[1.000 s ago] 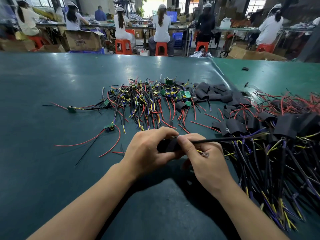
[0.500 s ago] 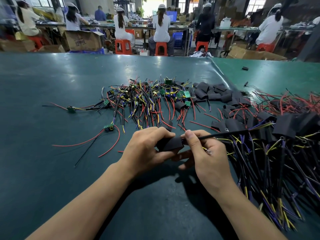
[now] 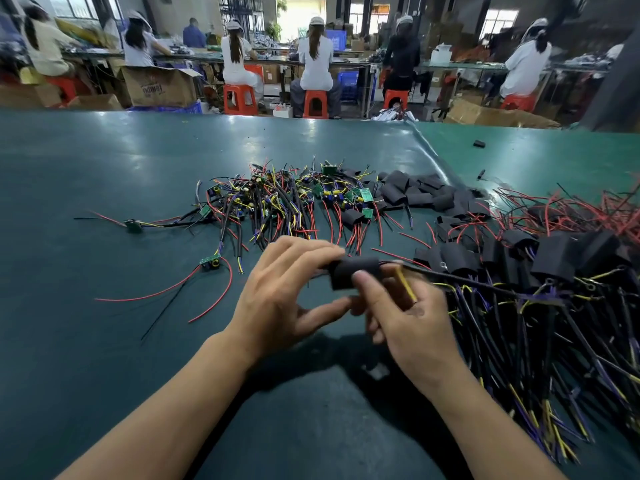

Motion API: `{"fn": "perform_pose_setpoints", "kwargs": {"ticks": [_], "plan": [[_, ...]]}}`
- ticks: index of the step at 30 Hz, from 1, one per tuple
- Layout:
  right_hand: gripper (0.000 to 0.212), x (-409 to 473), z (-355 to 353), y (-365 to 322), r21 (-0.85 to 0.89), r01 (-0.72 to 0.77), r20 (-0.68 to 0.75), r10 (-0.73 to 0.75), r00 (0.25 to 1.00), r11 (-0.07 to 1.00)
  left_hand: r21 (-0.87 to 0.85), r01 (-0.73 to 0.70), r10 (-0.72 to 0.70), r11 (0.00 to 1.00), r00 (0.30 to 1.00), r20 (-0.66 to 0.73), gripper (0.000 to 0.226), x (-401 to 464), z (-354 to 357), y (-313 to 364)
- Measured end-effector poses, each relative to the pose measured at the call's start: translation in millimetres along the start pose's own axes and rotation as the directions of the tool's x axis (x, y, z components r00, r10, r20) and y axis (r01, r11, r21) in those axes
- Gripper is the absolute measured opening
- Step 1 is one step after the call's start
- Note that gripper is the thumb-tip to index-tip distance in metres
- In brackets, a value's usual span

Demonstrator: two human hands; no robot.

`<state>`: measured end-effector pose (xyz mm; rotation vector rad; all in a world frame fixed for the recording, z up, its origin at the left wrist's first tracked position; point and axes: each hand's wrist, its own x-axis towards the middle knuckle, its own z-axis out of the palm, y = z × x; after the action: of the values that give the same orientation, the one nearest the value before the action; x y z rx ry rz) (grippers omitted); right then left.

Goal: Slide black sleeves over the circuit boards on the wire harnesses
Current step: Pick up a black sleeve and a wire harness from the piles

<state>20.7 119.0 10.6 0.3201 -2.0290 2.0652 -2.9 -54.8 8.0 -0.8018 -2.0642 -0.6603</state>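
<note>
A black sleeve (image 3: 349,271) sits on a wire harness held above the green table (image 3: 104,341), blurred by motion. My right hand (image 3: 405,320) pinches the sleeve with thumb and fingers; the harness cable (image 3: 485,284) trails right from it. My left hand (image 3: 284,292) has loosened, its fingertips at the sleeve's left end and the thumb apart below. A pile of unsleeved harnesses with green circuit boards (image 3: 284,202) lies beyond. Loose black sleeves (image 3: 415,195) lie to its right. Sleeved harnesses (image 3: 554,271) are heaped at the right.
Two single harnesses with bare boards lie at the left, one (image 3: 133,225) farther off and one (image 3: 209,263) nearer with red wires. Several seated people work at benches beyond the table's far edge. A seam (image 3: 433,157) divides the table covering.
The sleeved harness has lifted and shifted right. My left hand's grip has opened, the thumb dropping away from the sleeve, while my right hand keeps its pinch.
</note>
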Motion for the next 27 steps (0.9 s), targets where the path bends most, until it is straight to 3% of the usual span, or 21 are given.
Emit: {"fn": "perform_pose_setpoints", "kwargs": {"ticks": [3,5,7,9,11,14,16,21,25,27], "plan": [[0.014,12.5,-14.9,-4.1,0.096,0.1,-0.381,-0.057,0.923,0.99,0.079,0.058,-0.052,0.995,0.996,-0.074,0.043,-0.9,1.8,-0.9],[0.005,21.0,-27.5,-8.3,0.233,0.126,-0.519,0.014,0.855,0.964,0.129,0.102,-0.089,0.986,0.991,-0.1,0.039,-1.3,4.1,-2.1],[0.01,25.1,-30.9,-8.5,0.375,0.036,-0.485,0.163,0.859,0.926,0.175,0.152,-0.139,0.973,0.986,-0.089,0.039,-2.5,5.4,-4.9],[0.013,22.6,-26.2,-5.5,0.383,-0.07,-0.384,0.228,0.895,0.921,0.238,0.217,-0.216,0.947,0.976,-0.03,0.04,-4.2,6.4,-8.1],[0.011,16.5,-18.2,0.2,0.218,-0.1,-0.301,0.164,0.939,0.971,0.325,0.319,-0.354,0.89,0.934,0.053,0.045,-7.2,6.8,-12.1],[0.009,9.7,-9.9,11.1,-0.149,-0.049,-0.185,0.021,0.982,0.988,0.433,0.483,-0.592,0.761,0.789,0.162,0.049,-12.8,7.4,-19.5],[0.01,7.0,-7.3,15.3,-0.245,-0.032,-0.111,0.004,0.994,0.969,0.44,0.556,-0.676,0.705,0.714,0.181,0.041,-14.7,8.3,-22.3],[0.01,7.5,-7.7,16.1,-0.224,-0.041,-0.089,0.021,0.996,0.974,0.395,0.516,-0.606,0.76,0.783,0.144,0.014,-11.9,9.4,-22.0],[0.01,8.4,-8.6,16.9,-0.218,-0.049,-0.094,0.029,0.995,0.975,0.379,0.536,-0.61,0.754,0.785,0.104,0.014,-10.7,9.0,-23.3],[0.01,7.8,-9.0,17.1,-0.228,-0.042,-0.091,0.022,0.996,0.973,0.285,0.562,-0.592,0.777,0.806,0.024,0.017,-7.5,7.0,-20.6]]}}
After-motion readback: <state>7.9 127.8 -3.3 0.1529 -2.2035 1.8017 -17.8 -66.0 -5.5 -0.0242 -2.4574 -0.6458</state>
